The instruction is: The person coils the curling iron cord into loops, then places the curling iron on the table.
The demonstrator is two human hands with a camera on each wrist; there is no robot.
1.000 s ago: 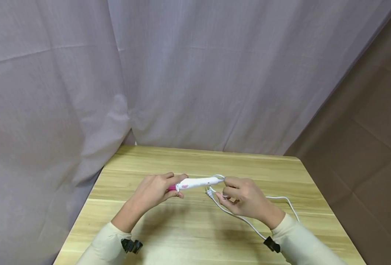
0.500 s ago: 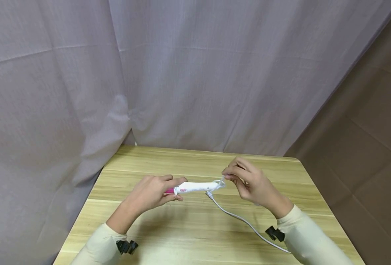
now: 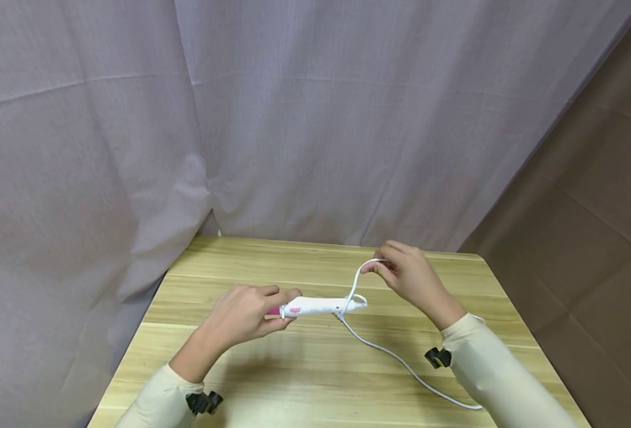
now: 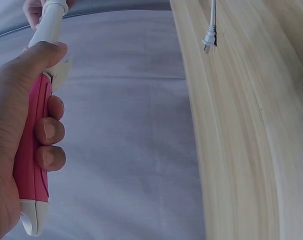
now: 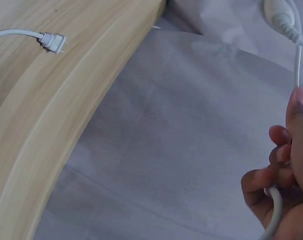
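Above the table, left of its middle, the left hand grips the pink part of a hair iron, which reaches the table's middle. A plug lies on the table; right of its middle, the right hand grasps the cord.

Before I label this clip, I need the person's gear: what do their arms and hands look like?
The left hand and right hand are ungloved. The left sleeve and right sleeve are pale cream, each bearing a small black device.
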